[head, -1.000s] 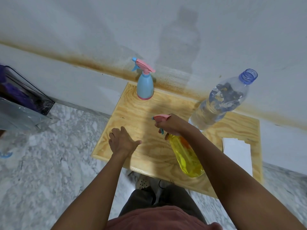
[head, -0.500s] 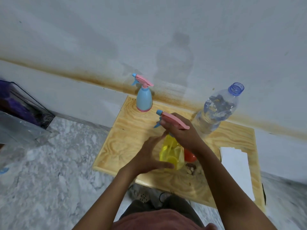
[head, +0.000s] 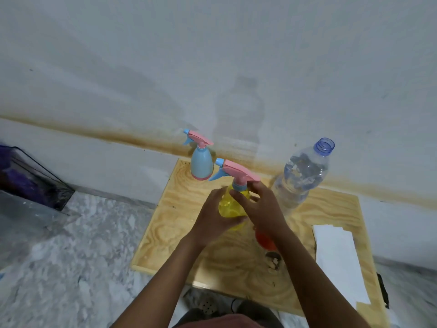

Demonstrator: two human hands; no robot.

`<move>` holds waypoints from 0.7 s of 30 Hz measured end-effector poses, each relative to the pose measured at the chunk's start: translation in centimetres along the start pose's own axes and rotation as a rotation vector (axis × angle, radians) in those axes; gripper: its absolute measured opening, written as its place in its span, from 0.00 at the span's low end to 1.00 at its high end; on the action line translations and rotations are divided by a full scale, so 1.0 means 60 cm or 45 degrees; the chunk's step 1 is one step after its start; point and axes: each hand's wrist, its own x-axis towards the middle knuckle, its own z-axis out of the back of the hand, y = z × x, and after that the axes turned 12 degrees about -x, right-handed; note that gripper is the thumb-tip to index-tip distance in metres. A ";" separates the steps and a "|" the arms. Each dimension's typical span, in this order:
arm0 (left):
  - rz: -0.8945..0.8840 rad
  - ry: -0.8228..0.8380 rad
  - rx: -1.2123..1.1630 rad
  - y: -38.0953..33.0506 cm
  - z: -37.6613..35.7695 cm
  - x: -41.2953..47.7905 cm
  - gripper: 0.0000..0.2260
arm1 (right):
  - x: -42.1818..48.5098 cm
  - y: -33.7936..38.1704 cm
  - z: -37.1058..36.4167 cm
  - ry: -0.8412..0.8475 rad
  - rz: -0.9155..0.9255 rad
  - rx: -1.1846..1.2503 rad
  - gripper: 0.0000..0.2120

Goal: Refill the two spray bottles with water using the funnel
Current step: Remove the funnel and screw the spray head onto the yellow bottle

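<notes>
Against a stained white wall (head: 212, 55), over a plywood worktop (head: 175, 223), a yellow spray bottle (head: 233, 208) is held upright between both hands. The left hand (head: 212, 217) wraps the body, fingers curled round it. The right hand (head: 262, 209) grips the blue collar under the pink trigger head. An orange funnel (head: 264, 240) lies beneath the right wrist (partly hidden by the arm). A blue spray bottle (head: 201, 166) stands near the back edge, an uncapped water bottle (head: 300, 183) at right, and white paper (head: 335, 261) at far right.
</notes>
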 end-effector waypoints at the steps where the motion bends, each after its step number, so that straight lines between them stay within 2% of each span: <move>1: 0.001 -0.015 0.037 0.003 0.001 0.012 0.36 | 0.012 -0.002 -0.004 -0.015 -0.003 -0.005 0.14; 4: 0.009 -0.098 0.121 0.014 0.003 0.060 0.38 | 0.059 -0.003 -0.016 -0.050 -0.002 -0.067 0.16; 8: 0.087 -0.221 0.147 0.040 0.006 0.130 0.35 | 0.133 -0.013 -0.041 -0.070 -0.055 -0.104 0.17; 13: 0.131 -0.224 0.113 0.069 0.000 0.198 0.33 | 0.204 -0.040 -0.071 -0.091 -0.180 -0.161 0.19; 21: 0.172 -0.264 0.087 0.111 -0.011 0.240 0.31 | 0.239 -0.065 -0.090 -0.115 -0.193 -0.121 0.19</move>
